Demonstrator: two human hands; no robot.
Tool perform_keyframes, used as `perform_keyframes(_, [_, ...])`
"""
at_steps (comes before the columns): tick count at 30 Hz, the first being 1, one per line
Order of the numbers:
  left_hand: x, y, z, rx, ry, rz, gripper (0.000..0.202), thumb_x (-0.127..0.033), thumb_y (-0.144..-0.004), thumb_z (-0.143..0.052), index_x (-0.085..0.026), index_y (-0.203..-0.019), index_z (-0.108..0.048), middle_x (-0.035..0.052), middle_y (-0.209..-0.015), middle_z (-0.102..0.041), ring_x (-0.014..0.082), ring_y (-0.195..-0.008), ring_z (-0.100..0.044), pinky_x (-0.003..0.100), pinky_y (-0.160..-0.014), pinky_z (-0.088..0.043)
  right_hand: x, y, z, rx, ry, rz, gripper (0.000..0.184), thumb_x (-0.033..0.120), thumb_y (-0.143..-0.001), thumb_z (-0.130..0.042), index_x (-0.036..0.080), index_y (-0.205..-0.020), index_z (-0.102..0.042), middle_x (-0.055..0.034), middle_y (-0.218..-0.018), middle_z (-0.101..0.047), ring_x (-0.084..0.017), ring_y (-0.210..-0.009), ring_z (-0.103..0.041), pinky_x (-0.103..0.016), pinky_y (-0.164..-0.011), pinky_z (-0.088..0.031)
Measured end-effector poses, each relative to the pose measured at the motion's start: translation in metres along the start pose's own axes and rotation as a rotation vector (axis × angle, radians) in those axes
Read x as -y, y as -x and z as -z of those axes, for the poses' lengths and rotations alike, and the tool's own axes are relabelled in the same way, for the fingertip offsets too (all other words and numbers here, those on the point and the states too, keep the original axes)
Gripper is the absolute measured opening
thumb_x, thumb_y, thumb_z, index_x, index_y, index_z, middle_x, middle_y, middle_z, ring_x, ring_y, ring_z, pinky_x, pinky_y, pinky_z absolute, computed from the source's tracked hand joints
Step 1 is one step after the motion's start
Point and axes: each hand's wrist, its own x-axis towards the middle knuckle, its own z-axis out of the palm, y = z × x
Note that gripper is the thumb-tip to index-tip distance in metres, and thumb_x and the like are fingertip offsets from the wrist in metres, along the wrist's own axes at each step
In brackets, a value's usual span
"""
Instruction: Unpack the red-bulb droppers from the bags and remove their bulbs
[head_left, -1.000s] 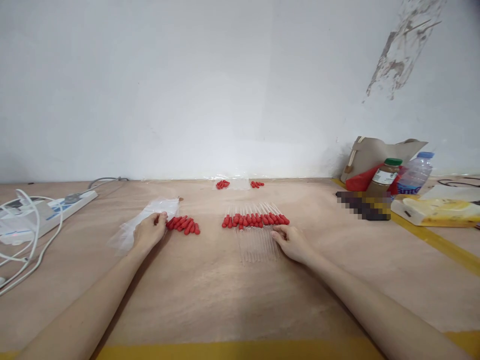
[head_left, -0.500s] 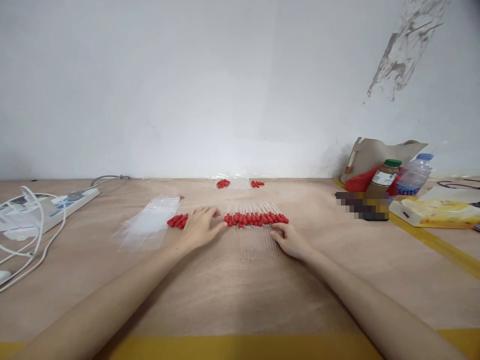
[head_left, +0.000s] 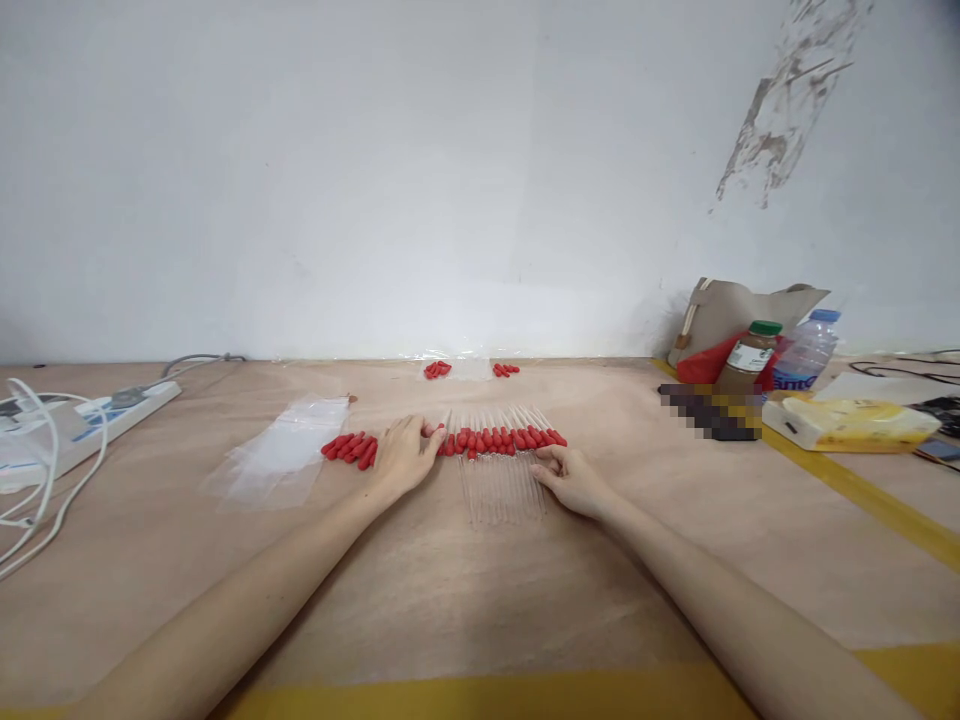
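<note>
Short of the bench's (head_left: 420, 600) back edge, my left hand (head_left: 405, 455) was at red bulbs (head_left: 487, 438), right hand (head_left: 574, 482) at clear tubes (head_left: 502, 490), pinching unclear; light tubes seemed brittle, soft bulbs safer holds

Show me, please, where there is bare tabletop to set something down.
One patch is the tabletop between the left forearm and right forearm, bordered by the clear tubes and the front yellow tape. Another lies between the right forearm and the slanting yellow strip. It is crowded around the left hand, with red bulbs on both sides, and near the tissue pack.
</note>
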Motion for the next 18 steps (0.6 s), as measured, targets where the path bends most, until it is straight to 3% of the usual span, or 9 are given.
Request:
perform_keyframes(4, [0.005,0.022,0.014,-0.076,0.08,-0.061,0.021,-0.037,-0.084,-0.043,-0.019,-0.076,-0.047,0.002,-0.078,-0.057,0.018,-0.077,-0.052,0.031,-0.071,-0.036,0.001,0.002,0.0,-0.117,-0.046,0.032,0.028,0.033,-0.081,-0.045,0.011,-0.09,-0.059,0.0,-0.06,-0.053,-0.012,-0.055,-0.049,-0.023,-0.052,-0.039])
perform_keyframes(8, [0.007,0.049,0.025,-0.008,0.151,-0.258,0.015,-0.033,-0.085,-0.045,-0.019,-0.082,-0.051,0.0024,-0.081,-0.058,0.0178,-0.078,-0.05,0.033,-0.074,-0.035,0.018,0.014,0.004,-0.381,-0.03,0.347,0.029,0.038,-0.081,-0.049,0.016,-0.095,-0.059,-0.0066,-0.084,-0.058,-0.017,-0.078,-0.054,-0.028,-0.069,-0.044])
perform_keyframes(10, [0.004,0.058,0.026,0.032,0.185,-0.338,0.013,-0.03,-0.085,-0.046,-0.019,-0.082,-0.052,0.0026,-0.081,-0.06,0.0178,-0.077,-0.051,0.034,-0.074,-0.035,0.029,0.021,0.005,-0.375,0.067,0.549,0.033,0.037,-0.079,-0.053,0.018,-0.105,-0.057,-0.0099,-0.102,-0.056,-0.02,-0.096,-0.051,-0.035,-0.082,-0.04])
perform_keyframes(12, [0.0,0.063,0.024,0.04,0.207,-0.385,0.01,-0.029,-0.084,-0.048,-0.019,-0.082,-0.052,0.003,-0.081,-0.061,0.0179,-0.078,-0.051,0.034,-0.074,-0.034,0.037,0.028,0.004,-0.295,0.171,0.707,0.037,0.039,-0.077,-0.056,0.022,-0.111,-0.056,-0.0092,-0.107,-0.056,-0.022,-0.102,-0.047,-0.039,-0.088,-0.035])
perform_keyframes(14, [-0.004,0.065,0.022,0.031,0.216,-0.412,0.009,-0.027,-0.083,-0.05,-0.019,-0.08,-0.051,0.003,-0.082,-0.062,0.0175,-0.078,-0.052,0.034,-0.073,-0.034,0.041,0.033,-0.001,-0.248,0.24,0.791,0.035,0.039,-0.077,-0.058,0.024,-0.109,-0.057,-0.0065,-0.1,-0.06,-0.021,-0.099,-0.048,-0.041,-0.089,-0.031])
perform_keyframes(18, [-0.009,0.066,0.021,0.034,0.236,-0.446,0.009,-0.026,-0.082,-0.051,-0.019,-0.078,-0.051,0.0025,-0.083,-0.063,0.0163,-0.078,-0.053,0.033,-0.073,-0.034,0.043,0.037,-0.013,-0.279,0.289,0.832,0.021,0.027,-0.082,-0.053,0.025,-0.101,-0.061,-0.0008,-0.074,-0.063,-0.015,-0.081,-0.051,-0.039,-0.088,-0.028])
